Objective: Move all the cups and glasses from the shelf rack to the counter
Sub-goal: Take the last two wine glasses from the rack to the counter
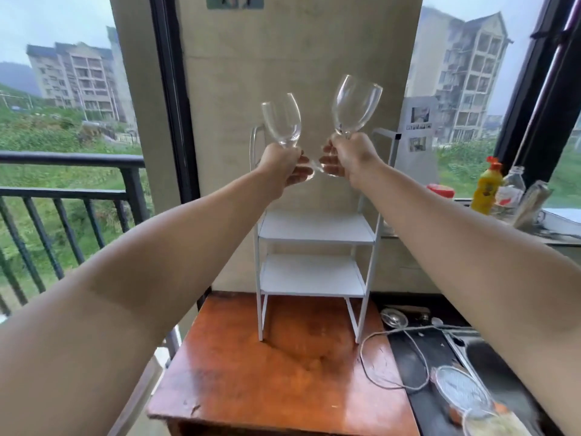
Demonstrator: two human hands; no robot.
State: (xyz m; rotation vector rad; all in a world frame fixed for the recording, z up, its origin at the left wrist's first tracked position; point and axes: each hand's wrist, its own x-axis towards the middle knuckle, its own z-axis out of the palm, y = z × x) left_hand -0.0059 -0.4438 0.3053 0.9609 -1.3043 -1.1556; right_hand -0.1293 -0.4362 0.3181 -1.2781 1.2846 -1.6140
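Two clear, empty stemmed wine glasses are held aloft above the white shelf rack [314,234]. Left wine glass [282,122] tilts slightly left; right wine glass [356,103] tilts right. Both visible rack shelves are bare.

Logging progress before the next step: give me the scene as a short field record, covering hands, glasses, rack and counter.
left hand: grips the left wine glass by its stem
right hand: grips the right wine glass by its stem
glasses: both raised, tilted, bowls apart
white rack: two visible shelves bare
wooden counter: no glasses on it yet
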